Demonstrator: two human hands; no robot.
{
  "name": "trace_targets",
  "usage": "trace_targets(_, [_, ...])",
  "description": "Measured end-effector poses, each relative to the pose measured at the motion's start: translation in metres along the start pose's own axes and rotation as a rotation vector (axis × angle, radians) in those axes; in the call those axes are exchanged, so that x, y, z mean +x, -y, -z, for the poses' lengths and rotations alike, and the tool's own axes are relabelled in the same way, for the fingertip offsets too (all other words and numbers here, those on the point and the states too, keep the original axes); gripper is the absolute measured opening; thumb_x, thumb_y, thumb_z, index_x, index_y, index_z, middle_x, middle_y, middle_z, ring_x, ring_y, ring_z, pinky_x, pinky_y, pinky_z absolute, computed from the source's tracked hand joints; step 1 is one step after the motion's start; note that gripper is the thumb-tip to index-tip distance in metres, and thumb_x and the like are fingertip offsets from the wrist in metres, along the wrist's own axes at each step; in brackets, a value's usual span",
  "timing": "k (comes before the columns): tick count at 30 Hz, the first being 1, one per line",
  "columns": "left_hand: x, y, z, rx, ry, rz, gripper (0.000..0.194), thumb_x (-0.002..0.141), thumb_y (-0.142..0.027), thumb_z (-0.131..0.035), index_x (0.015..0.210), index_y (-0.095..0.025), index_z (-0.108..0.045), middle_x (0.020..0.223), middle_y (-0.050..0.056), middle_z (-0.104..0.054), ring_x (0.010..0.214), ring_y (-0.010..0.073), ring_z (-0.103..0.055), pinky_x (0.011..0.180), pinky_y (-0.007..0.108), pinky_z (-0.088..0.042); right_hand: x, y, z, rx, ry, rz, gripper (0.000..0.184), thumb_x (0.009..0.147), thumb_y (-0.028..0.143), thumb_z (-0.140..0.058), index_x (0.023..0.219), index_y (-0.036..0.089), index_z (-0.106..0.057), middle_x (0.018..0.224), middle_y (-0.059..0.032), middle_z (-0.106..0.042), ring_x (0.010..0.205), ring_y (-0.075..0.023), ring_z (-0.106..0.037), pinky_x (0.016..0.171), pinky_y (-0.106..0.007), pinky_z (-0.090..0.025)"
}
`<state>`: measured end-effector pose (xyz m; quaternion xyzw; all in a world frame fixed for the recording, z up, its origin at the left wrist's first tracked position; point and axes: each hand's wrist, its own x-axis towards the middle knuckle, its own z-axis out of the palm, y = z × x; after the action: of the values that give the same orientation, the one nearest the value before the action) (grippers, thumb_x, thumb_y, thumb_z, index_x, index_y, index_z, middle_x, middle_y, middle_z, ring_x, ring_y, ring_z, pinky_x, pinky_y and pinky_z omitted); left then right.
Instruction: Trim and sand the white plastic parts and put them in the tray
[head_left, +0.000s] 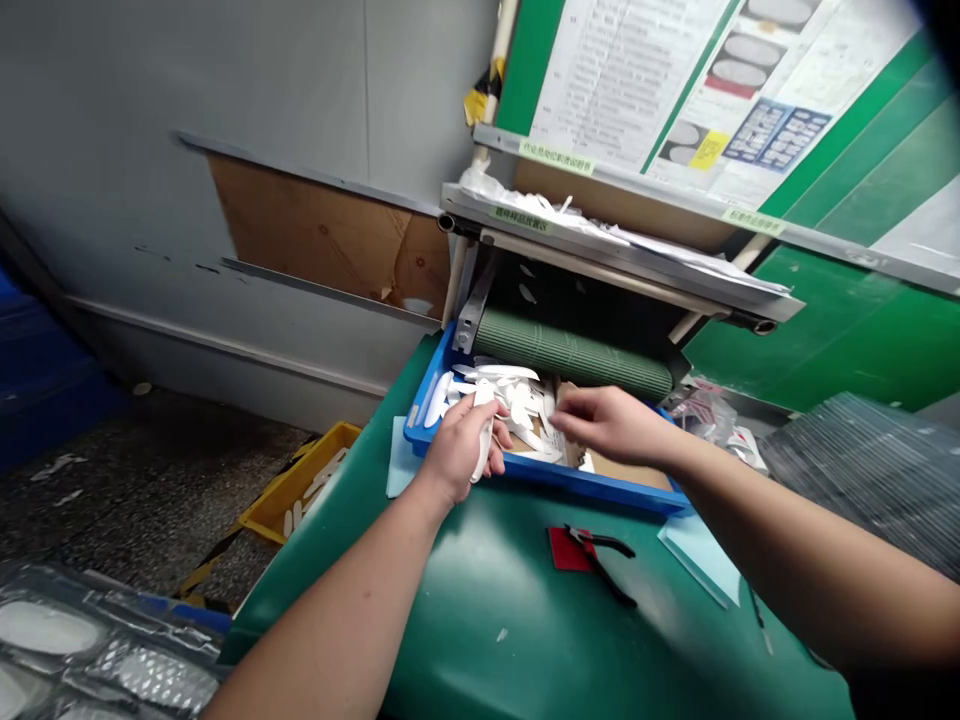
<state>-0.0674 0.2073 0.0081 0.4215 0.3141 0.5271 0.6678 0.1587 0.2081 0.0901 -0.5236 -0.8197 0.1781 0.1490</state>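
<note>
Currently your left hand (461, 455) is wrapped round a white piece (482, 460) at the eight o'clock edge of the blue tray (555, 480), your right hand (604, 420) curled at three, contents unclear, surface (465, 620) stretching toward six.

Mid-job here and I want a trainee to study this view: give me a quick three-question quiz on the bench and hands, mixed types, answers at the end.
1. True or false: the pliers lie outside the blue tray.

2. Multiple choice: what does the left hand hold?
A. A roll of tape
B. A white piece
C. A screwdriver

3. Fill in the blank: past the left edge of the green table, as pictured, more white shapes lie in a ____ bin.

Key: 1. True. 2. B. 3. Yellow.
</note>
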Motion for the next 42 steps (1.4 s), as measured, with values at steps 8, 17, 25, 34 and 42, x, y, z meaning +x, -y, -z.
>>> trace_targets(8, [-0.002, 0.002, -0.008, 0.045, -0.009, -0.055, 0.024, 0.09, -0.039, -0.06, 0.099, -0.017, -0.065, 0.059, -0.002, -0.06, 0.04, 0.0133, -0.054, 0.035, 0.021, -0.034, -0.132, -0.032, -0.069, -0.4, 0.3, -0.14, 0.071, 0.087, 0.028, -0.084, 0.15, 0.018, -0.052, 0.136, -0.0141, -0.06, 0.117, -0.0352, -0.061, 0.097, -0.044, -0.051])
trace_targets(17, [-0.003, 0.018, -0.015, 0.104, 0.082, -0.079, 0.027, 0.093, -0.041, -0.06, 0.103, -0.017, -0.066, 0.059, -0.001, -0.061, 0.04, 0.0137, -0.053, 0.037, 0.023, -0.036, -0.183, -0.077, -0.08, -0.399, 0.046, -0.304, 0.055, 0.101, 0.046, -0.063, 0.146, 0.015, -0.053, 0.143, -0.0191, -0.054, 0.126, -0.0394, -0.056, 0.105, -0.055, -0.051])
trace_targets(25, [-0.012, 0.031, -0.025, 0.192, 0.273, -0.002, 0.035, 0.095, -0.046, -0.06, 0.109, -0.014, -0.067, 0.061, -0.002, -0.06, 0.039, 0.0124, -0.053, 0.036, 0.022, -0.037, -0.135, -0.042, -0.104, -0.265, 0.099, 0.056, 0.05, 0.099, 0.019, -0.059, 0.148, 0.014, -0.055, 0.124, -0.0168, -0.064, 0.11, -0.0352, -0.06, 0.099, -0.056, -0.051])
trace_targets(34, [-0.02, 0.043, -0.033, 0.452, 0.307, -0.001, 0.038, 0.097, -0.053, -0.06, 0.104, -0.016, -0.067, 0.062, -0.003, -0.06, 0.043, 0.0103, -0.055, 0.042, 0.019, -0.04, -0.107, -0.046, -0.065, 1.502, 0.01, -0.212, 0.049, 0.087, 0.053, -0.064, 0.119, 0.016, -0.07, 0.097, -0.0084, -0.06, 0.079, -0.022, -0.055, 0.072, -0.032, -0.049])
trace_targets(42, [-0.023, 0.054, -0.05, 0.57, 0.262, 0.136, 0.044, 0.093, -0.062, -0.065, 0.109, -0.02, -0.067, 0.062, -0.004, -0.059, 0.044, 0.0106, -0.054, 0.043, 0.02, -0.043, -0.099, -0.044, -0.086, 2.018, 0.109, -0.31, 0.045, 0.093, 0.048, -0.045, 0.116, 0.015, -0.065, 0.089, -0.0075, -0.055, 0.063, -0.0183, -0.042, 0.059, -0.027, -0.039])
